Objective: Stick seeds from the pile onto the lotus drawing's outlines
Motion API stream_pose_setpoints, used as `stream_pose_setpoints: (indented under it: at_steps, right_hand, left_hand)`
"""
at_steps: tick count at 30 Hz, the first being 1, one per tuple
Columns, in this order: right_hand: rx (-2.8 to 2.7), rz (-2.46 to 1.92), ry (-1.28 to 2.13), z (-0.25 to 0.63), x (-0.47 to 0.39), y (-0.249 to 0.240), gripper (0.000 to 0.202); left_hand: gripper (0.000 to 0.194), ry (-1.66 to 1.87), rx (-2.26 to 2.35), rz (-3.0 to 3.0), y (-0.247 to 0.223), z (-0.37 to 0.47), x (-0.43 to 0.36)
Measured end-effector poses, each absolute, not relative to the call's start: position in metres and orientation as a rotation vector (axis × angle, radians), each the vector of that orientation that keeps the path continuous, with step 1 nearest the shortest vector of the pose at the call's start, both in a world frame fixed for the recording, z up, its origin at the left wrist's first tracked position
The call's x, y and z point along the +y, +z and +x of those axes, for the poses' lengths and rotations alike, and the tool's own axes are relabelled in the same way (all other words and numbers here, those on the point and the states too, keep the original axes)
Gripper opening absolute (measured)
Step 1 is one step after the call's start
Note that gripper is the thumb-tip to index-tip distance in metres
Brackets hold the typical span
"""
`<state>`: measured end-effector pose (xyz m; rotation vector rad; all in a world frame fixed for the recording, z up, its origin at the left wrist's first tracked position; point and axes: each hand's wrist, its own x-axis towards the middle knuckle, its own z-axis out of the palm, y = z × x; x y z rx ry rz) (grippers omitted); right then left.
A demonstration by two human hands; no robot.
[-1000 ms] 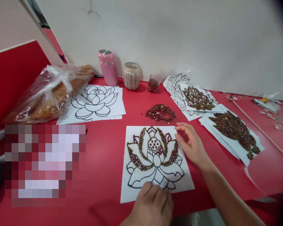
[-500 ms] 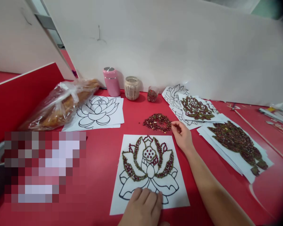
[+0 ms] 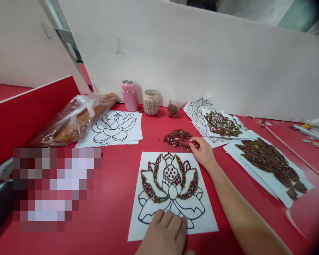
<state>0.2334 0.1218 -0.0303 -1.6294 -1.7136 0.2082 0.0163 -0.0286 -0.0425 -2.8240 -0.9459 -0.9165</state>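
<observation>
A white sheet with a lotus outline [image 3: 154, 228] lies in front of me; small red and green beans cover the edges of its upper petals. My left hand [image 3: 166, 228] rests on the bottom of this sheet, fingers side by side and slightly bent, with nothing seen in it. Above the sheet's top right corner, my right hand [image 3: 200, 150] has its thumb and index finger pinched together beside the loose bean pile [image 3: 177, 137]. Whatever sits between those fingertips is too small to make out.
Behind the pile stand a pink flask [image 3: 129, 95], a ribbed jar [image 3: 151, 102] and a small cup of beans [image 3: 173, 108]. Bean-covered sheets [image 3: 268, 159] lie at right. At left are a printed lotus sheet [image 3: 135, 124] and a plastic-wrapped bundle [image 3: 77, 122]. A white partition [image 3: 188, 56] rises behind.
My right hand has shifted slightly left along the pile's edge, still pinched. My left hand stays on the sheet. The whole view has shifted a little.
</observation>
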Motion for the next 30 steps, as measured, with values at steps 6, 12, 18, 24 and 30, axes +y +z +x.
stream_pose_setpoints:
  at_steps: [6,12,18,24,30]
  right_hand:
    - [-1.849,-1.759,0.130,0.223,0.113,-0.021,0.011]
    - [-1.874,-1.880,0.084,0.216,0.112,-0.025,0.012]
    - [-1.890,-1.931,0.060,0.216,0.112,-0.025,0.013]
    - [-1.909,-1.897,0.086,0.214,0.110,-0.026,0.014]
    - [-1.732,-1.800,0.120,0.222,0.114,-0.026,0.017]
  left_hand:
    - [0.033,-1.025,-0.925,-2.790,-0.045,0.015,-0.030]
    - [0.019,-1.115,-0.915,-2.826,-0.041,0.016,-0.031]
    - [0.022,-1.177,-0.957,-2.833,-0.043,0.018,-0.030]
    - [0.017,-1.184,-0.948,-2.868,-0.040,0.015,-0.029]
    - [0.022,-1.327,-0.970,-2.765,-0.049,0.021,-0.027]
